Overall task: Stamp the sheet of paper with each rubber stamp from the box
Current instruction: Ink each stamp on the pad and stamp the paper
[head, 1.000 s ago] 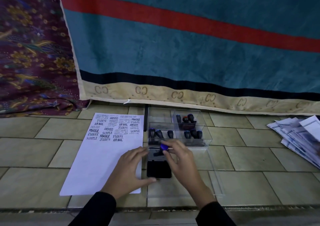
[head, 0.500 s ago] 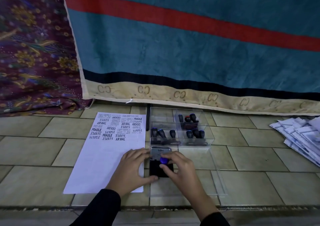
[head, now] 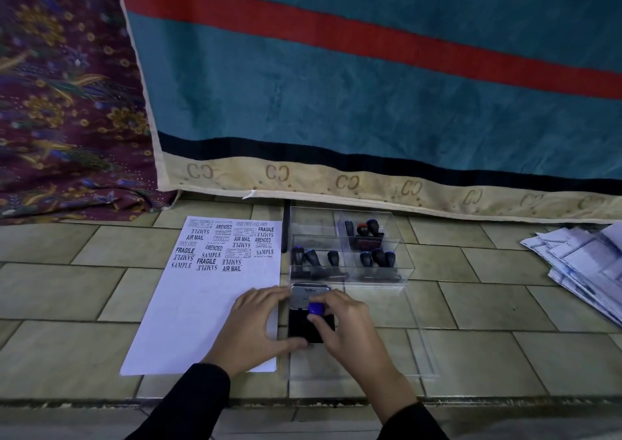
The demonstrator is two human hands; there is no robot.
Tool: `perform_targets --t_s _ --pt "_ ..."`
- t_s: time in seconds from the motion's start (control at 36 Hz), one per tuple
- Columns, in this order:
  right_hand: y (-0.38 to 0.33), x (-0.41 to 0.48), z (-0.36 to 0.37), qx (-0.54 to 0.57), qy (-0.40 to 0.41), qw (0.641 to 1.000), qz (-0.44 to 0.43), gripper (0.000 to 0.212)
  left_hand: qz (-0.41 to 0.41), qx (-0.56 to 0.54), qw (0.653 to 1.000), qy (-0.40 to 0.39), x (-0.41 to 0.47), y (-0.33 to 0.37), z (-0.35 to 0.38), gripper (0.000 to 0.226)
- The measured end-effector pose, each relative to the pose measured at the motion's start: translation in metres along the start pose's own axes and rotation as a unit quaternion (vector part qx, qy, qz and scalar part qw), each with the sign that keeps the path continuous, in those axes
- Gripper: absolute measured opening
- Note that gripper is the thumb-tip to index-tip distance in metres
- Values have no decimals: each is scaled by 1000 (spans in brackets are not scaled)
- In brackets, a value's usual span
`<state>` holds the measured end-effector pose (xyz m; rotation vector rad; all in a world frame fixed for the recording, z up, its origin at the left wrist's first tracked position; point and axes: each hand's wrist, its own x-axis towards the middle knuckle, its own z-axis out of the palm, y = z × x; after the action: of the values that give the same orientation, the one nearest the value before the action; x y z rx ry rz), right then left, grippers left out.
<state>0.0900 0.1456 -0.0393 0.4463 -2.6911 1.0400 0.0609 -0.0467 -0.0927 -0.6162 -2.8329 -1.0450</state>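
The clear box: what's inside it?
Dark-handled stamps stand in three compartments of the box, about three in each. Their rubber faces point down, so the words cannot be seen.

Sheet [head: 205,311] lay flat on tiles, white, far third crowded with black imprints: SAMPLE, FRAGILE, AIR MAIL, AMENDED, EXPRESS. Clear box [head: 313,224] stood just right of sheet's far end, split into compartments. Dark-handled stamps [head: 378,257] stood in three of them. One blue-capped stamp [head: 315,308] was out of box, pinched in right hand [head: 350,328], at black ink pad [head: 304,330] just right of sheet.
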Motion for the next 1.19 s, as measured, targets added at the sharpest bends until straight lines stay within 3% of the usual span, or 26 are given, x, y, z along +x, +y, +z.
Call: perform_targets --t_s 0.08,0.17,0.25,0.33,0.42,0.5,0.61,0.92,1.19 --pt "0 -5 0 -8 -8 1000 -2 21 -82 -150 985 -14 2 2 -8 67" --pt "1 -9 2 -9 -10 1000 1 21 -123 -305 944 -21 5 8 -21 51" --pt "0 -6 1 -18 -20 1000 7 22 -130 -331 933 50 5 9 -35 37" --pt "-5 4 -3 -9 -34 999 19 22 -137 -265 946 129 3 -6 -44 30" --pt "-16 25 -4 19 -8 1000 6 22 -125 -85 974 168 6 -33 -49 33" --pt "-27 56 5 38 3 999 -9 25 -138 71 975 157 11 -54 -45 44" --pt "-33 96 27 14 3 999 -35 24 -180 149 966 114 15 -62 -35 58" --pt "-24 134 63 -61 -61 996 14 18 -185 182 961 100 15 -68 -30 79" --pt "-23 137 71 -67 -61 996 13 12 -191 179 960 102 15 -67 -29 79"
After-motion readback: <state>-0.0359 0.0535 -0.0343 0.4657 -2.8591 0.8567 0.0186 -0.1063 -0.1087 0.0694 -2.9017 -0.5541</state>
